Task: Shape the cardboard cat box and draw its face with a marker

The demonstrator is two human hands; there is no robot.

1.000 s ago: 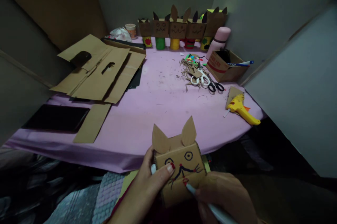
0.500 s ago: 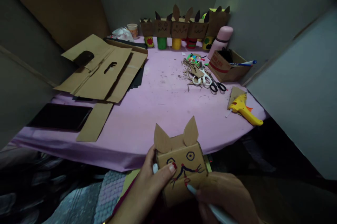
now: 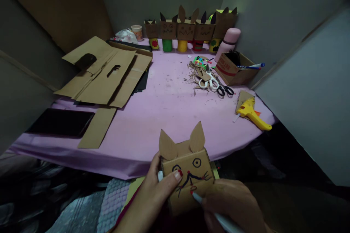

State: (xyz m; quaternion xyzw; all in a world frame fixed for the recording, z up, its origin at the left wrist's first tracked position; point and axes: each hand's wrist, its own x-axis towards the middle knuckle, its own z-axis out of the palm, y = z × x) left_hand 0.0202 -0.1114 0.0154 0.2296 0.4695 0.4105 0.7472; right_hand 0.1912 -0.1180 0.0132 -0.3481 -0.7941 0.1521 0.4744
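My left hand (image 3: pixel 154 196) grips a small cardboard box animal head (image 3: pixel 186 169) with two pointed ears, its thumb pressed on the drawn face. The face has black eyes, whiskers and a red nose and mouth. My right hand (image 3: pixel 232 204) holds a white marker (image 3: pixel 216 216) whose tip touches the red mouth at the lower middle of the face. The box is held just in front of the near edge of the pink table (image 3: pixel 164 109).
Flat cardboard sheets (image 3: pixel 105 72) and a dark phone-like slab (image 3: pixel 58 121) lie at the left. Several cardboard animal figures (image 3: pixel 186 30) stand at the back. Scissors (image 3: pixel 212 81), paper scraps, a small cardboard box (image 3: pixel 235 69) and a yellow glue gun (image 3: pixel 251 112) sit at the right.
The marker tip has shifted slightly along the red mouth. The view wobbled a little; the box and both hands stay in much the same place.
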